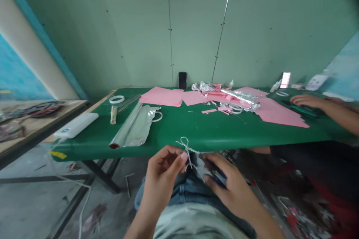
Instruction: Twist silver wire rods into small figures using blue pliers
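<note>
Over my lap, just off the table's front edge, my left hand pinches a small silvery figure of twisted wire between thumb and fingertips. The figure has a loop at its top and thin limbs sticking out to the sides and downward. My right hand is wrapped round pliers with dark blue handles. Their jaws are close to the figure's right-hand limb; whether they grip it I cannot tell.
On the green table lie a foil roll, pink sheets, crumpled foil, a tape roll and a white power bank. A phone leans on the wall. A co-worker's hand rests at right.
</note>
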{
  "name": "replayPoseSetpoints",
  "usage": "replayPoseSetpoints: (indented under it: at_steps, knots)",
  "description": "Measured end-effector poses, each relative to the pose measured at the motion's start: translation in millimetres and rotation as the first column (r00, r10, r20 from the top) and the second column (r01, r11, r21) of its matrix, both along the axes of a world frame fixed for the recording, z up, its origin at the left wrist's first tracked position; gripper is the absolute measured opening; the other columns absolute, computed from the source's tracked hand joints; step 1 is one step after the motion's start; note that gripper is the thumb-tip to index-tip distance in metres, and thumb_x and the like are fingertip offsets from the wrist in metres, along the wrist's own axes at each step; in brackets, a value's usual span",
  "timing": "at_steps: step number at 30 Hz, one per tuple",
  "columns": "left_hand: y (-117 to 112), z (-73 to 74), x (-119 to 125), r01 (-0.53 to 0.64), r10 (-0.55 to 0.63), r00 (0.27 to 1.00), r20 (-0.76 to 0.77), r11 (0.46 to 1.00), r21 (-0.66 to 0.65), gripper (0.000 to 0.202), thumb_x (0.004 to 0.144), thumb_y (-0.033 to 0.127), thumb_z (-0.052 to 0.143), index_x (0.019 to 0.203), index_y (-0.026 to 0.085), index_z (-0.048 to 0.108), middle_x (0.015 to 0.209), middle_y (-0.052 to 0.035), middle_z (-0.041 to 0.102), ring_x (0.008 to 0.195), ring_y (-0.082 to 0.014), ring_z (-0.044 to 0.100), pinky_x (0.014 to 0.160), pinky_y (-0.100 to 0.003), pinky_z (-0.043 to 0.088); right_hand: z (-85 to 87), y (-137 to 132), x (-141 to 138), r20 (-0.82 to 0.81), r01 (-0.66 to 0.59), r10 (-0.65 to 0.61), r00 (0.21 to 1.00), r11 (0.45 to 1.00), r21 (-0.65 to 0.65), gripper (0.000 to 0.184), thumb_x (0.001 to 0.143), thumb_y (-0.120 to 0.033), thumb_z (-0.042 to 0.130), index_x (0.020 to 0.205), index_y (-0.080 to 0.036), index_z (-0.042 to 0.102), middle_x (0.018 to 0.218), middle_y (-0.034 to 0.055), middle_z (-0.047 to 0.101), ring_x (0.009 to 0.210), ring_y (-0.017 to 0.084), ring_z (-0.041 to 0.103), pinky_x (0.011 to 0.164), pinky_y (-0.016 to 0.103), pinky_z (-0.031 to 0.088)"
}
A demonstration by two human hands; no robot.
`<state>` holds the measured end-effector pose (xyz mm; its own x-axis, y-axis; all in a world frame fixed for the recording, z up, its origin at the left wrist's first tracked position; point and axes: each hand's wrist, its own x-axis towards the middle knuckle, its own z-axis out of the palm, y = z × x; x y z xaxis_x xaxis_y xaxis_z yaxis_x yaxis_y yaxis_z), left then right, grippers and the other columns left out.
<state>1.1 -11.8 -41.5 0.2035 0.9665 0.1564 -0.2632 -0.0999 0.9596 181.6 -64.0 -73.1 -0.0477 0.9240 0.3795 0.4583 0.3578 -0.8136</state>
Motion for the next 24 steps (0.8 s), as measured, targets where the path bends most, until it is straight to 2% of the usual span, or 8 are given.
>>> replayPoseSetpoints:
  at_steps: [3,5,10,14,17,20,24]
  knots:
    - [3,4.7,2,-0.054,0.059,0.995,-0.081,0.996,0.065,0.021,0.08,0.032,0.075,0.074,0.016,0.063,0.059,0.0028,0.057,0.053,-0.0093,0.052,0.053,-0.02,0.045,-1.3,6,-5,-0.327,0.018,-0.016,0.945,1.0,0.001,0.036,0.088,-0.039,0.062,0.12,-0.021,0.061,0.099,0.007,0.072,0.089,0.021,0.069,0.079,0.032,0.056]
    - [3,7.0,6,-0.032,0.039,0.993,-0.109,0.997,0.064,0.022,0.08,0.033,0.075,0.074,0.016,0.063,0.06,0.0024,0.058,0.053,-0.0097,0.053,0.052,-0.02,0.047,1.7,10,-12,-0.439,0.044,-0.025,0.898,0.999,0.032,0.035,0.084,-0.04,0.067,0.114,-0.021,0.063,0.088,0.0033,0.071,0.08,0.02,0.069,0.072,0.029,0.056]
    - [0,10.8,15,0.001,0.011,0.982,-0.19,0.998,0.062,0.023,0.079,0.034,0.074,0.072,0.015,0.064,0.061,0.0006,0.06,0.053,-0.0099,0.055,0.051,-0.019,0.047,15.8,20,-28,-0.441,0.26,-0.216,0.871,0.965,0.04,0.019,0.078,-0.032,0.071,0.092,-0.02,0.066,0.069,-0.0022,0.065,0.062,0.014,0.061,0.06,0.024,0.051]
    - [-1,15.0,19,0.012,0.012,0.971,-0.239,0.995,0.099,0.02,0.08,0.033,0.072,0.072,0.015,0.066,0.064,-0.0009,0.063,0.055,-0.0118,0.057,0.053,-0.021,0.049,19.9,23,-30,-0.46,0.287,-0.233,0.857,0.957,0.051,0.021,0.08,-0.033,0.07,0.094,-0.02,0.065,0.068,-0.003,0.064,0.059,0.013,0.061,0.057,0.023,0.05]
    - [-2,18.4,20,0.011,0.038,0.948,-0.315,0.988,0.152,0.019,0.082,0.033,0.069,0.076,0.016,0.07,0.069,-0.0025,0.066,0.057,-0.0123,0.058,0.052,-0.02,0.047,21.9,23,-28,-0.43,0.317,-0.257,0.865,0.946,0.071,0.014,0.08,-0.03,0.068,0.089,-0.02,0.064,0.068,-0.0026,0.065,0.061,0.013,0.061,0.057,0.022,0.05]
    - [-2,21.8,18,0.001,0.065,0.927,-0.369,0.984,0.176,0.019,0.083,0.034,0.068,0.077,0.016,0.07,0.063,-0.0014,0.063,0.055,-0.012,0.055,0.049,-0.02,0.042,24.7,24,-27,-0.387,0.381,-0.316,0.866,0.919,0.102,0.012,0.078,-0.028,0.067,0.085,-0.019,0.063,0.067,-0.0025,0.065,0.059,0.013,0.061,0.055,0.022,0.049]
    - [-3,25.1,14,0.102,-0.081,0.944,-0.319,0.994,0.049,0.021,0.08,0.036,0.07,0.075,0.016,0.066,0.055,0.0007,0.059,0.048,-0.0118,0.053,0.047,-0.021,0.042,25.3,26,-31,-0.388,0.432,-0.358,0.849,0.893,0.123,0.016,0.076,-0.025,0.067,0.091,-0.02,0.063,0.066,-0.0036,0.065,0.055,0.012,0.061,0.051,0.021,0.049]
